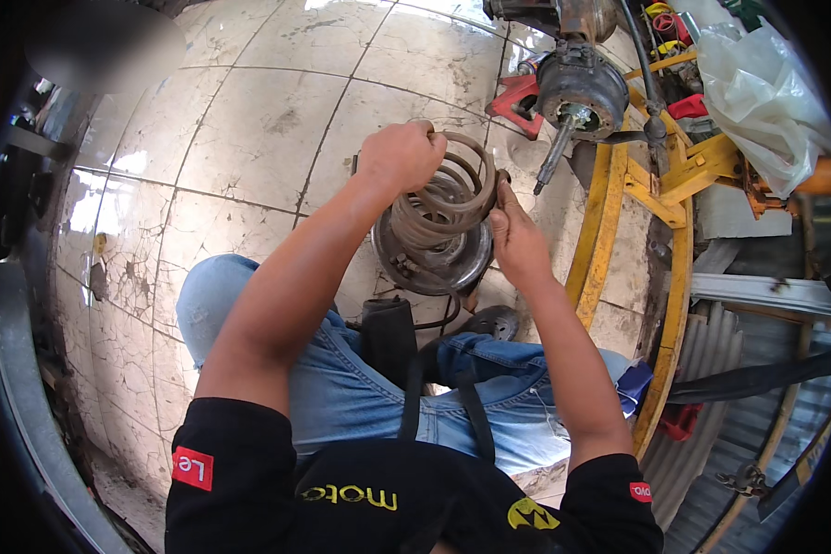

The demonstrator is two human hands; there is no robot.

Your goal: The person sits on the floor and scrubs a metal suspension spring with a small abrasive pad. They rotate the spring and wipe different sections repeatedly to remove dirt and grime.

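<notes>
A brown, dusty steel coil spring (450,208) stands between my hands, tilted with its upper end to the right. My left hand (401,156) grips its top coil from the left. At the right side of the spring, my right hand (519,242) holds the coils, its fingers pointing up along them. Beneath the spring lies a round, greasy metal part (388,253) with a raised rim, resting on the tiled floor. The spring's lower coils sit over its middle; whether they are fixed to it I cannot tell. A dark curved tube or bar (447,315) shows in front of the round part.
Beyond my right hand, a drum-shaped axle end (582,90) with a protruding shaft (554,156) hangs near a red jack stand (519,104). A yellow steel frame (606,208) runs along the right. Above it hangs a clear plastic bag (762,104). Cracked floor tiles (263,131) extend left.
</notes>
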